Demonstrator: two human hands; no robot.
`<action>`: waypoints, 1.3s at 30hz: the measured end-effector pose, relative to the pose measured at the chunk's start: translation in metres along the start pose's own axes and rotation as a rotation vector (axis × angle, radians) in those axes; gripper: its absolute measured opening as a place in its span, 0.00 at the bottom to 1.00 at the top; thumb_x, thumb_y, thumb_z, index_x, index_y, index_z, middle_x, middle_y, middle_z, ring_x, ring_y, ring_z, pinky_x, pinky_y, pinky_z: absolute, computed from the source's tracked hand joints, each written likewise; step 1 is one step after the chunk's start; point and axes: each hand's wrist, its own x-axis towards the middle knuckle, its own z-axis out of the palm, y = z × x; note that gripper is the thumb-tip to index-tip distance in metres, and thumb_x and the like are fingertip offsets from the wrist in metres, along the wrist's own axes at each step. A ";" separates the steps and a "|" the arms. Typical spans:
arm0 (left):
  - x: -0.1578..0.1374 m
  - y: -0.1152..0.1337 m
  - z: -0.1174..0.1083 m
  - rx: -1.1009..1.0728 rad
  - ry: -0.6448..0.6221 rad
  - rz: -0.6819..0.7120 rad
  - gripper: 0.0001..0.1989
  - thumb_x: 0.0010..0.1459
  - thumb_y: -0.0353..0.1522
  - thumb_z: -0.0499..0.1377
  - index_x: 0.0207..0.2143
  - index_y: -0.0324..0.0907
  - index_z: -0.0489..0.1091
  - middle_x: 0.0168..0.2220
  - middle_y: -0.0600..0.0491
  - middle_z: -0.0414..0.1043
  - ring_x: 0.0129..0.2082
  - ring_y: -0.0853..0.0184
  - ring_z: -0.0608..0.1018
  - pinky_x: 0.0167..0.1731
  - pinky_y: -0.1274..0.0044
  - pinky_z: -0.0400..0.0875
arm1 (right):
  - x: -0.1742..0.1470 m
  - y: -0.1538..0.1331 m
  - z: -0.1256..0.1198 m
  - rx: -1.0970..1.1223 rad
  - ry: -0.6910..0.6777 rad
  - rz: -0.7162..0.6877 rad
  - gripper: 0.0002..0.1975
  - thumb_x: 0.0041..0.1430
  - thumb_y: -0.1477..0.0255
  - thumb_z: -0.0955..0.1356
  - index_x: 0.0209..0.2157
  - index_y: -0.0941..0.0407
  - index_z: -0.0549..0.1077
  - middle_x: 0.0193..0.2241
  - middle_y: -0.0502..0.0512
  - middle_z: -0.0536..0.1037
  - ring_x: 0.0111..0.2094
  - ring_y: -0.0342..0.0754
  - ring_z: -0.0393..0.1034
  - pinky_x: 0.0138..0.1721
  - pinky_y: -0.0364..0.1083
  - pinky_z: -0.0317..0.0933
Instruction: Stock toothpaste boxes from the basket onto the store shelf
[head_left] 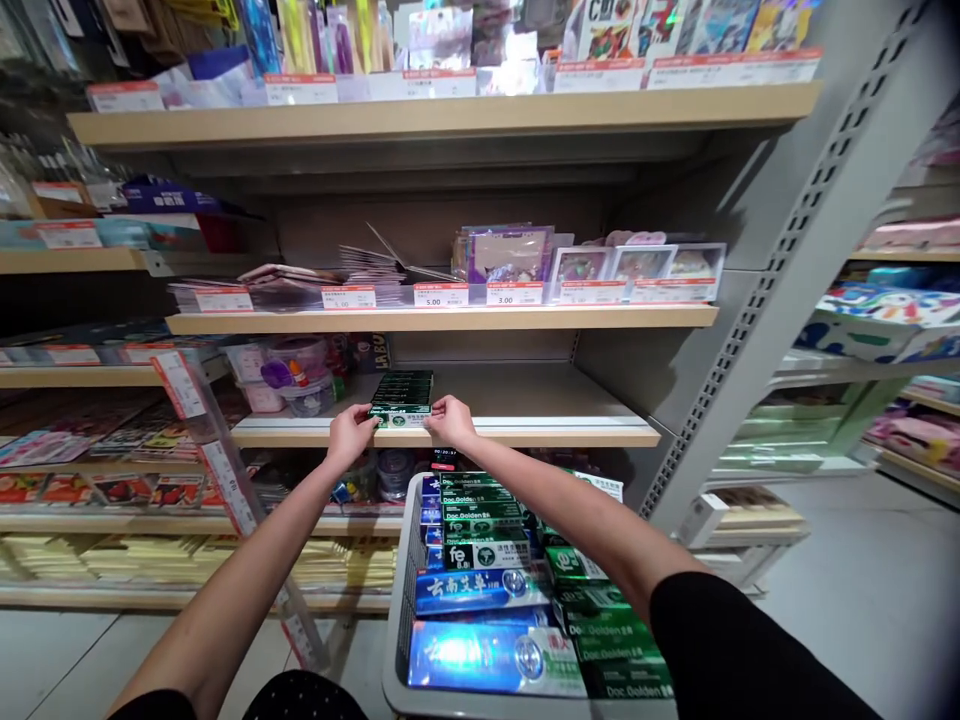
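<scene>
We see a grey shelf [540, 400] with a pale wooden front edge. On it, left of the middle, we find a row of dark green boxes [403, 388] running from the near edge toward the far side. Left of them stand stacked clear plastic tubs [304, 378], and farther back a dark package [373, 352] with yellow lettering.

A row of boxes [403, 388] stands on the lower shelf [525, 392], between the left hand [352, 434] and the right hand [451, 420], both touching its front. Tubs [298, 378] occupy the same shelf, left of the row. The shelf above [450, 320] carries flat packs [289, 276] at left, cases [637, 268] at right. A basket [399, 612] holding cartons [487, 592] sits before and below the lower shelf
</scene>
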 end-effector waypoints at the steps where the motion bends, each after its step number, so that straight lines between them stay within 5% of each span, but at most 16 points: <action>1: 0.002 -0.002 0.001 -0.008 0.005 -0.003 0.17 0.47 0.35 0.65 0.40 0.38 0.75 0.43 0.43 0.78 0.42 0.58 0.80 0.47 0.68 0.73 | 0.002 0.000 0.001 -0.007 0.007 0.013 0.12 0.48 0.75 0.73 0.36 0.57 0.73 0.37 0.55 0.80 0.39 0.47 0.75 0.41 0.43 0.67; 17: 0.047 -0.020 0.005 0.001 -0.119 0.028 0.19 0.42 0.41 0.67 0.35 0.39 0.71 0.36 0.44 0.80 0.40 0.54 0.81 0.43 0.68 0.74 | 0.037 0.013 0.012 0.035 0.031 0.018 0.09 0.49 0.72 0.73 0.35 0.57 0.77 0.37 0.58 0.81 0.41 0.52 0.76 0.42 0.44 0.66; 27: 0.048 -0.022 0.006 -0.212 -0.157 -0.029 0.29 0.38 0.38 0.70 0.43 0.37 0.71 0.43 0.44 0.78 0.47 0.55 0.79 0.48 0.69 0.72 | 0.040 0.029 0.021 0.173 0.022 -0.040 0.14 0.48 0.71 0.72 0.39 0.58 0.76 0.36 0.56 0.82 0.39 0.50 0.77 0.40 0.43 0.67; 34: 0.029 -0.009 0.006 -0.205 0.067 0.021 0.17 0.48 0.38 0.63 0.39 0.38 0.71 0.42 0.45 0.78 0.44 0.61 0.79 0.49 0.71 0.72 | 0.030 0.025 0.012 0.230 0.089 0.015 0.09 0.55 0.69 0.69 0.37 0.58 0.76 0.37 0.58 0.81 0.41 0.51 0.76 0.45 0.45 0.67; 39: -0.002 -0.003 -0.003 -0.164 0.232 0.063 0.16 0.53 0.42 0.59 0.38 0.39 0.71 0.38 0.47 0.77 0.39 0.64 0.79 0.45 0.72 0.73 | 0.006 0.032 -0.007 0.303 -0.019 0.011 0.09 0.55 0.71 0.70 0.39 0.59 0.74 0.40 0.58 0.80 0.41 0.47 0.76 0.45 0.44 0.68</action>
